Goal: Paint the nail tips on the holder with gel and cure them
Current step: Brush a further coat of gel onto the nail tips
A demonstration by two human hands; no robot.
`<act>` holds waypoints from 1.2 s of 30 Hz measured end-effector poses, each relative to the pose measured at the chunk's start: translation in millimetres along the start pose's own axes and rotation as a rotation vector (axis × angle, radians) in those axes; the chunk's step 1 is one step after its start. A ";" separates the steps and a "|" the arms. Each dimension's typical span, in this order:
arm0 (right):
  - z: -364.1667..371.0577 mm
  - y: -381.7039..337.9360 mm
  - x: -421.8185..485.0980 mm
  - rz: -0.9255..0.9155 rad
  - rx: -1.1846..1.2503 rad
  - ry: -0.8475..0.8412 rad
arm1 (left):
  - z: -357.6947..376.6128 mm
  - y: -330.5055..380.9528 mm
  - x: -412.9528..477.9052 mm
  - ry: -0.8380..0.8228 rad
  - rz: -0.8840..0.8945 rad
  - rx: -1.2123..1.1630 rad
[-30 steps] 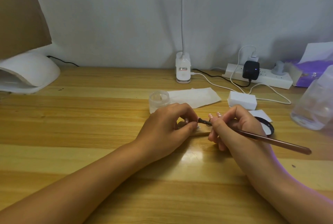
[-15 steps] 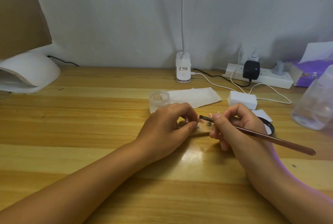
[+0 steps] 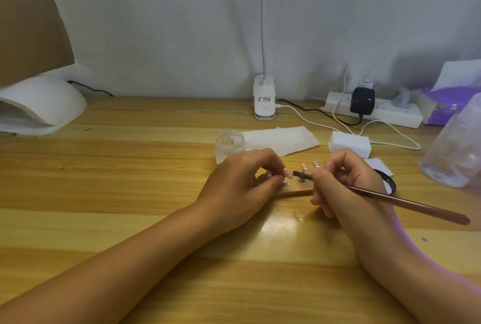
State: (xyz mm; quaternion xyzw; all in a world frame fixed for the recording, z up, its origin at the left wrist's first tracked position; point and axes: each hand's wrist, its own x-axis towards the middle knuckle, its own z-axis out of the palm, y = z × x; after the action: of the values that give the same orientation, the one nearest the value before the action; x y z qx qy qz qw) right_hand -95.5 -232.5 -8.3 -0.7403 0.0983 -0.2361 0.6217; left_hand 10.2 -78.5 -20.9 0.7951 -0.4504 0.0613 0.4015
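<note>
While both hands meet at the middle of the desk: left hand grips the left end of the holder; right hand pinches one brush.
Tips: two show between the hands; more cannot be counted.
Jar: one, just behind the left hand.
Left edge: one cure lamp.
Room: wide wood between cure lamp and left hand.

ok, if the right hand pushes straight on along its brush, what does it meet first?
Probably the fingers of the left hand, pinched at the holder just beyond the tip of the brush the right hand grips; depth unclear.
</note>
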 end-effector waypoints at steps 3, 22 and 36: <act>0.4 1.6 0.9 -0.010 0.037 -0.028 | -0.4 0.1 -0.4 -0.005 -0.015 -0.001; 1.4 -1.1 -1.5 -0.070 -0.104 -0.105 | -0.2 1.1 -0.4 -0.001 -0.018 0.033; 1.0 -0.2 0.8 -0.050 -0.129 -0.123 | 0.7 -0.7 -0.1 0.014 0.006 0.034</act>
State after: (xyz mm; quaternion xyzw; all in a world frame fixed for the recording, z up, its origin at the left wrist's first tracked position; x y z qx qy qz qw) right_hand -94.4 -231.9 -8.1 -0.7943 0.0565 -0.1991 0.5712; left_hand 10.5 -78.7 -21.8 0.8000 -0.4490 0.0755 0.3908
